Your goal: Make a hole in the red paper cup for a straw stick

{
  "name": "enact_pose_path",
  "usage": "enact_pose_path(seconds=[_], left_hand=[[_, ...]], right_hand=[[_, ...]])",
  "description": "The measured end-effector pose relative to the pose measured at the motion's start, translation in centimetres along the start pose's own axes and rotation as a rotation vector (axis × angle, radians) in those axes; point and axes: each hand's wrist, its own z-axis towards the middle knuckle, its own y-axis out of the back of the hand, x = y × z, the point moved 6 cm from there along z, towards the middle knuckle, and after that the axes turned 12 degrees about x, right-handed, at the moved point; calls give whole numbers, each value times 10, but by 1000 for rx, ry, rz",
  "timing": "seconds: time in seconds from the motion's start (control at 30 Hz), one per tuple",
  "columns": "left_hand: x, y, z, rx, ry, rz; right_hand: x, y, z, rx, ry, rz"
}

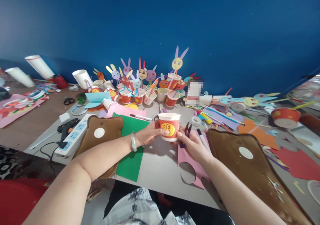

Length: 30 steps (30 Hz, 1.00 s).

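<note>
A red-and-white paper cup (169, 126) with a yellow emblem, rim up in your left hand (150, 133) above the worktop (160, 166), dark scissors (189, 129) beside it in your right hand (196, 145), blades upward, tips slightly parted.

The wall (150, 18) is solid blue, paler toward the upper left, with a darker shadow band low on that side. A pale grey table (160, 161) stands before it; a brown surface (56, 107) adjoins at left. A red seat (17, 201) occupies the lower-left corner.
</note>
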Motion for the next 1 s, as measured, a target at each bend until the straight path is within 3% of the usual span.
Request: enact_pose_path(seconds=[0.17,0.3,0.6,1.0], left_hand=[[0,23,-1,-263,-46,-2],[6,28,1,-263,-1,6],[13,33,-1,-299,12,79],[17,35,-1,-298,20,155]], right_hand=[[0,3,2,-99,-88,-193],[5,0,0,-85,-106,-270],[4,-8,-1,35,2,-261],[-1,-24,-8,236,-144,-72]])
